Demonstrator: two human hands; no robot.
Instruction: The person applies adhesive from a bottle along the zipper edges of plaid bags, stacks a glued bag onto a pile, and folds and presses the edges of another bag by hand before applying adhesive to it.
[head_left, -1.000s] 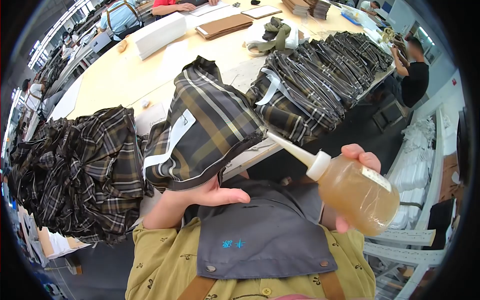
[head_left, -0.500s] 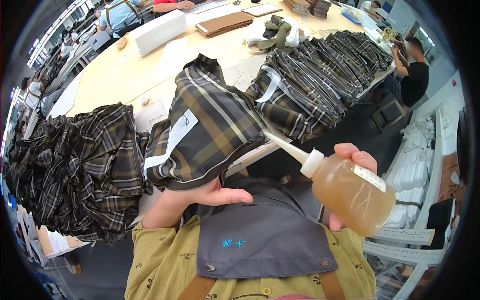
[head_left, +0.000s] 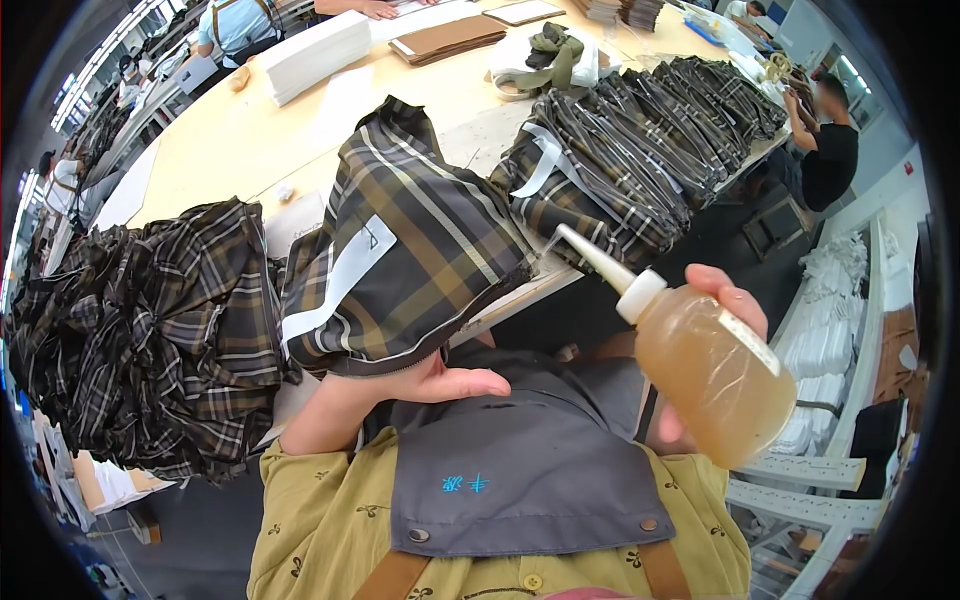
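Observation:
My left hand (head_left: 435, 384) is under the lower edge of a plaid fabric piece (head_left: 430, 250), holding it up, with the thumb stretched out; the other fingers are hidden by the cloth. A white strip (head_left: 350, 272) with a handwritten mark lies on this piece, and a zipper runs along its lower edge. My right hand (head_left: 728, 300) is closed around a clear squeeze bottle (head_left: 715, 370) of amber liquid. The bottle's white nozzle (head_left: 597, 258) points up and left, its tip just off the fabric's right corner, with a thin strand hanging there.
Crumpled plaid pieces (head_left: 150, 340) lie at the left, and a row of folded plaid pieces (head_left: 640, 150) at the right. White sheets (head_left: 318, 62), brown sheets (head_left: 447, 45) and a green cloth bundle (head_left: 555, 62) stand farther back. A person in black (head_left: 833, 155) sits at the right.
The nozzle tip has come away from the fabric's right corner, up and to the right. The left hand and its fabric have shifted only slightly.

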